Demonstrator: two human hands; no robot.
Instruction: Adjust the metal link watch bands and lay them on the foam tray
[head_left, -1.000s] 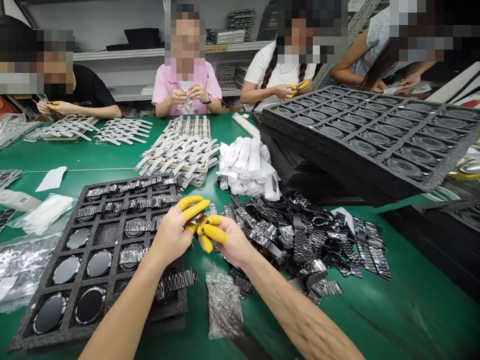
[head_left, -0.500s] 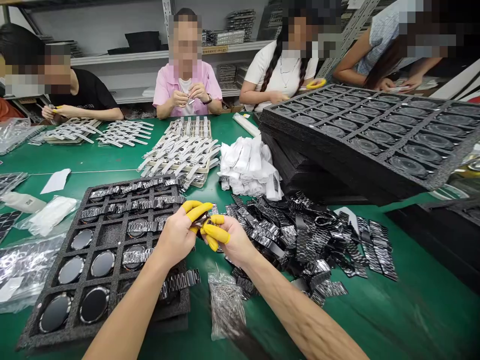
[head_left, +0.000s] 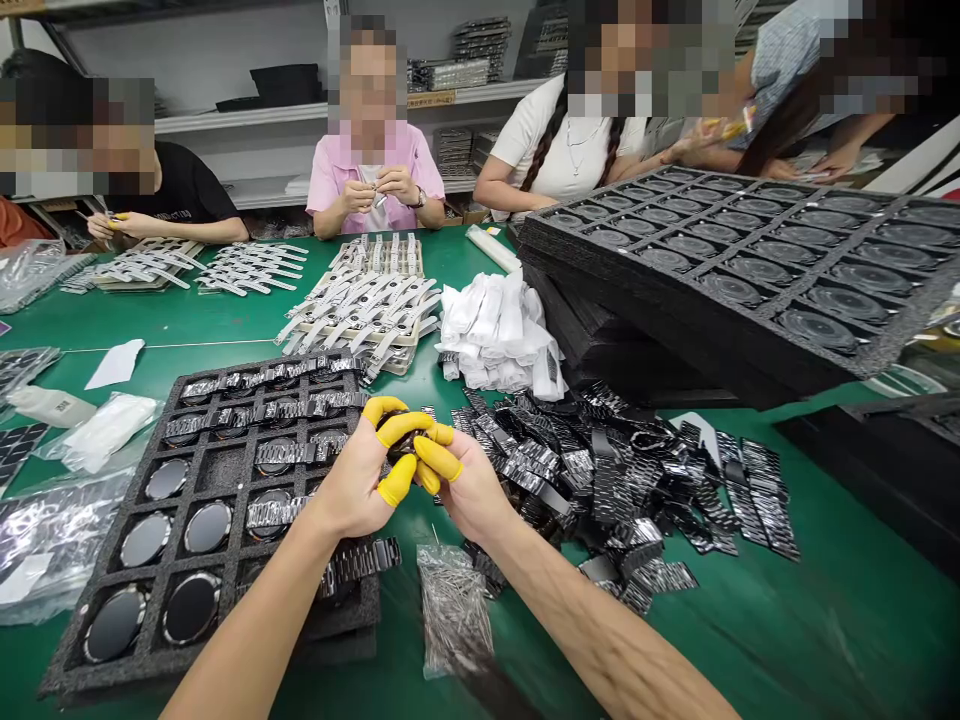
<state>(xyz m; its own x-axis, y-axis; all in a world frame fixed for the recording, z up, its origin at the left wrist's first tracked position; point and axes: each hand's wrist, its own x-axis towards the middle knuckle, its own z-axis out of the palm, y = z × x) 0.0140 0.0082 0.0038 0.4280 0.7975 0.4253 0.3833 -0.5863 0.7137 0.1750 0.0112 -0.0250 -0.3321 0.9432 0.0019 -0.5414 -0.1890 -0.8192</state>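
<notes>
My left hand (head_left: 367, 465) and my right hand (head_left: 461, 480) meet in front of me, yellow finger cots on several fingertips. Between them they grip a small dark, shiny watch (head_left: 402, 447), mostly hidden by the fingers. Beneath and to the left lies a black foam tray (head_left: 217, 468) with round watch faces in its slots. Black link straps (head_left: 281, 452) lie across several of those watches. To the right of my hands spreads a heap of loose black link straps (head_left: 555, 470). A clear bag of thin metal pins (head_left: 454, 610) lies just below my right hand.
A tall stack of foam trays (head_left: 645, 280) stands at the right. White wrapped pieces (head_left: 499, 330) and trays of white-strapped watches (head_left: 360, 310) lie farther back. Plastic bags (head_left: 60, 530) are at the left. Several people sit or lean across the green table (head_left: 180, 325).
My left thumb has come down and away, and my fingers have shifted around the watch. Across the table, a co-worker in white has reached an arm to the right.
</notes>
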